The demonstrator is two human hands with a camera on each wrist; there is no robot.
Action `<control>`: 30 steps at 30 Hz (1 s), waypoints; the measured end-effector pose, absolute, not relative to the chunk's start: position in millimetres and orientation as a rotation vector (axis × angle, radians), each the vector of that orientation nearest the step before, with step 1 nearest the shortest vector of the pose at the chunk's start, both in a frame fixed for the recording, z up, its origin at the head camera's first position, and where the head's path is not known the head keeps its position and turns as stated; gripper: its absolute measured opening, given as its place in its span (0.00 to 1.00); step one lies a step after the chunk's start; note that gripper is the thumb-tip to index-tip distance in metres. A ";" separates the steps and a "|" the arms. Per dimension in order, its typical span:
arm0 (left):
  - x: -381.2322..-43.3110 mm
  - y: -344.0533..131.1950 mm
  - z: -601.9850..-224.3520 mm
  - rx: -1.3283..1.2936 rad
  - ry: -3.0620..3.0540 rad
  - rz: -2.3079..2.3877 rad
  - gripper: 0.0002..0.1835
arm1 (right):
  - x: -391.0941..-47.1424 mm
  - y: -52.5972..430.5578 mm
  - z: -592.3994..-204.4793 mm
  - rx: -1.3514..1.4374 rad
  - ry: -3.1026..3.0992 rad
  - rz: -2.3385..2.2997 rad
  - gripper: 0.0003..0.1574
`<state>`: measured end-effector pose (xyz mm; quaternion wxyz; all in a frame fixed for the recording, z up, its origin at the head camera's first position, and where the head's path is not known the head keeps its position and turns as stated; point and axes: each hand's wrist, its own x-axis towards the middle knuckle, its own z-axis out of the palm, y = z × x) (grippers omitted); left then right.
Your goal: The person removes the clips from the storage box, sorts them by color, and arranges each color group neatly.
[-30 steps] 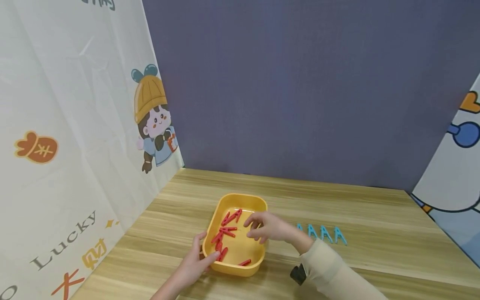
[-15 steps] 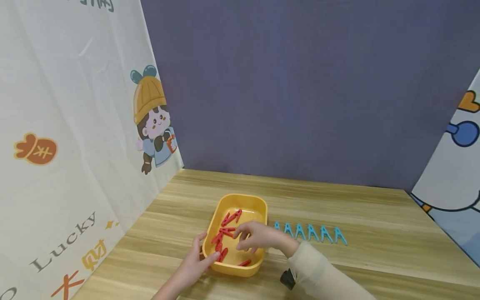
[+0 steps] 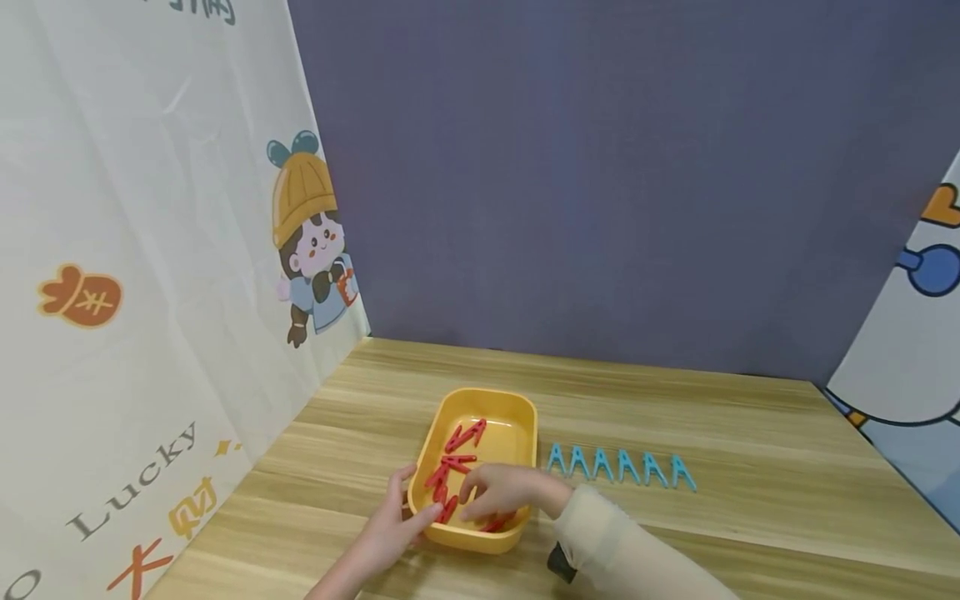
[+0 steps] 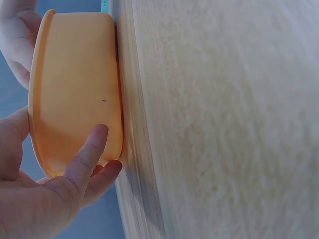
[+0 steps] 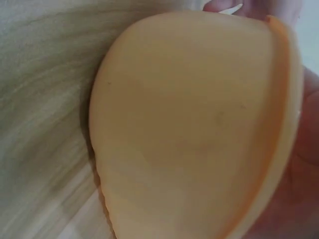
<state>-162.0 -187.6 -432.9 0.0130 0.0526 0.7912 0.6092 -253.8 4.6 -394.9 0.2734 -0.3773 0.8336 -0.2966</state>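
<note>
A yellow plastic bin (image 3: 504,403) stands on the table with several red clothespins (image 3: 459,463) lying loose in it, mostly along its left side. My left hand (image 3: 386,532) grips the bin's near left corner, thumb over the rim and fingers against the outer wall; the left wrist view shows those fingers (image 4: 84,159) on the wall. My right hand (image 3: 498,490) is down inside the bin, fingers bent and apart, close to the red clothespins at the near end. Nothing shows between its fingers. In the right wrist view the bin wall (image 5: 184,114) hides its fingertips.
Several blue clothespins (image 3: 602,463) lie in an even row on the wooden table (image 3: 675,533), right of the bin. A dark blue panel (image 3: 585,183) closes off the back. A printed white sheet (image 3: 150,208) stands at the left.
My right hand has moved left and lower into the bin, toward the near red clothespins. The blue row, partly covered by that arm earlier, now shows fully. My left hand has kept its hold.
</note>
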 end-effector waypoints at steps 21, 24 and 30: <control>-162.9 -187.2 -435.5 0.139 2.465 1.909 0.38 | -252.7 -4.6 -401.3 -1.124 2.197 -0.556 0.11; -162.8 -187.0 -435.4 0.134 2.470 1.905 0.38 | -252.3 -3.5 -400.9 -1.116 2.186 -0.569 0.11; -163.6 -188.2 -435.9 0.140 2.469 1.897 0.39 | -250.9 0.0 -392.7 -1.084 2.136 -0.757 0.06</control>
